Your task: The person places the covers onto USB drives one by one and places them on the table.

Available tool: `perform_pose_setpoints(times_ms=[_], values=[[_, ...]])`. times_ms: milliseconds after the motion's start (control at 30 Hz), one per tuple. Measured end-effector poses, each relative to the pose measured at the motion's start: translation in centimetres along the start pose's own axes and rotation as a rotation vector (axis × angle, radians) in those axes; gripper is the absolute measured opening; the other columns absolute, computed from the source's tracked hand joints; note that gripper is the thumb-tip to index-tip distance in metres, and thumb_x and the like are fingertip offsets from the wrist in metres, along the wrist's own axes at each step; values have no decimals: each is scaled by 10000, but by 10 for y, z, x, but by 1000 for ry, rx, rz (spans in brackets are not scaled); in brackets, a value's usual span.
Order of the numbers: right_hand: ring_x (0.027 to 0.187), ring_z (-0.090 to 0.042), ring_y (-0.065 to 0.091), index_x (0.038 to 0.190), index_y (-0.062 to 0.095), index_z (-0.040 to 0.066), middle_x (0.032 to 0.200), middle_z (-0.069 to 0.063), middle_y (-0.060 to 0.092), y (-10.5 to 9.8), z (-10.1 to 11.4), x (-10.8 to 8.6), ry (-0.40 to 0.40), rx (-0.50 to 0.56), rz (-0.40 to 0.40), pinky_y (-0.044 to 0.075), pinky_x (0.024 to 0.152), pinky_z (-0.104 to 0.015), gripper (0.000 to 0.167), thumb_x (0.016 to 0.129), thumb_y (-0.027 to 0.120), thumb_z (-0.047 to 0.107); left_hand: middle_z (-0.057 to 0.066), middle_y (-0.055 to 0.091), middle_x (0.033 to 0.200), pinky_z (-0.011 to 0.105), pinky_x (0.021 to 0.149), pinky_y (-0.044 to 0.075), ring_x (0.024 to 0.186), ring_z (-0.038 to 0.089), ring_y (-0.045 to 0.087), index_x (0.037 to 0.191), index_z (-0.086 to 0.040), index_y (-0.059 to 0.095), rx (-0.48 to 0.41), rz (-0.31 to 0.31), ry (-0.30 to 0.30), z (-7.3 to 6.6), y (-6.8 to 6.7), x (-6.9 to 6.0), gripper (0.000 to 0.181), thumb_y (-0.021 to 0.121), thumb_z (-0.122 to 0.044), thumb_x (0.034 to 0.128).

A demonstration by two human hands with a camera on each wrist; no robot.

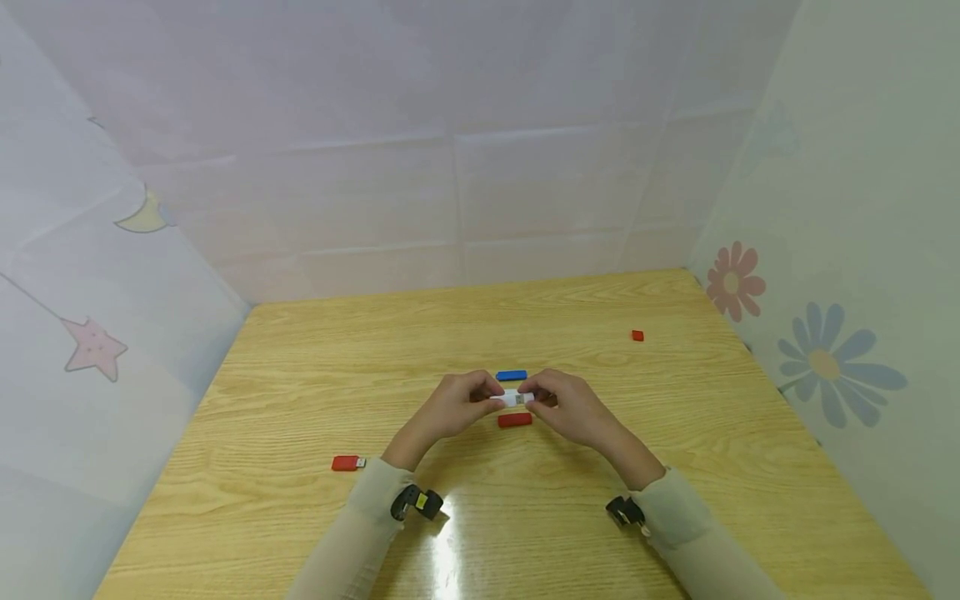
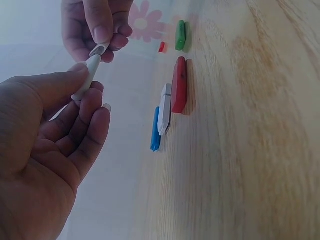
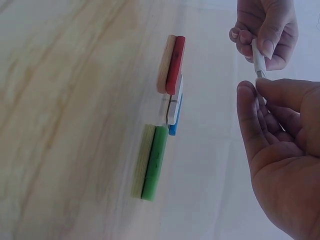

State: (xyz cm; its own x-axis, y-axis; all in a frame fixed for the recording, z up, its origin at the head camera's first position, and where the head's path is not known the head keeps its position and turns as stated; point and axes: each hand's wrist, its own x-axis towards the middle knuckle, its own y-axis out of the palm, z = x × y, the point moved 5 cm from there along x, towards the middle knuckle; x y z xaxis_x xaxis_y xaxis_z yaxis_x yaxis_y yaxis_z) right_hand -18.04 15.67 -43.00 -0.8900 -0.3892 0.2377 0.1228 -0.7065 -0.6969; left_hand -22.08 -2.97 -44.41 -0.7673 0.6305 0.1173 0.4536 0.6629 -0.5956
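Observation:
Both hands meet above the table's middle in the head view. My left hand (image 1: 461, 406) pinches the body of a white USB stick (image 2: 89, 77) between thumb and fingers. A strip of its metal connector (image 1: 520, 399) shows. At that end my right hand (image 1: 567, 408) pinches a small white cap (image 1: 529, 397), mostly covered by the fingertips. Below the hands lie a blue USB stick (image 1: 512, 376), another white USB stick (image 3: 174, 107) and a red USB stick (image 1: 514, 420). A green USB stick (image 3: 155, 162) lies nearest the right hand, hidden in the head view.
A red USB stick with its connector bare (image 1: 346, 463) lies on the wooden table (image 1: 300, 375) near the left forearm. A small red cap (image 1: 637, 336) lies at the far right. Cloth-covered walls (image 1: 450, 167) stand behind and at both sides.

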Motion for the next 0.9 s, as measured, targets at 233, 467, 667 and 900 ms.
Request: perform_pose_setpoints(times_ms=[233,467,667,900], values=[[866,-99,631,1110,710,93,1007,12,683,0,1,0,4,12,10,574,775,-269,155,957,699,75,-56,730,923,243,703,556,787,51,650,1047,-135,709,0,2,-10,1,1,0,110,707,-217,974],[866,-94,629,1124,713,86,1010,6,686,1,0,0,13,3,6,572,779,-271,170,955,703,72,-70,725,924,247,711,557,798,54,654,1045,-149,707,-4,1,-20,1,2,0,101,708,-222,974],[869,-107,628,1132,717,81,1001,12,685,1,3,0,-5,18,5,569,784,-278,179,954,704,66,-68,726,941,248,729,567,825,51,666,1050,-156,707,-20,6,-14,3,5,0,102,706,-227,976],[869,-99,624,1146,716,76,978,21,678,2,5,1,-1,-1,11,569,793,-279,189,958,703,78,-64,724,938,249,722,566,818,53,663,1053,-156,704,-15,6,-5,1,5,0,103,697,-231,983]])
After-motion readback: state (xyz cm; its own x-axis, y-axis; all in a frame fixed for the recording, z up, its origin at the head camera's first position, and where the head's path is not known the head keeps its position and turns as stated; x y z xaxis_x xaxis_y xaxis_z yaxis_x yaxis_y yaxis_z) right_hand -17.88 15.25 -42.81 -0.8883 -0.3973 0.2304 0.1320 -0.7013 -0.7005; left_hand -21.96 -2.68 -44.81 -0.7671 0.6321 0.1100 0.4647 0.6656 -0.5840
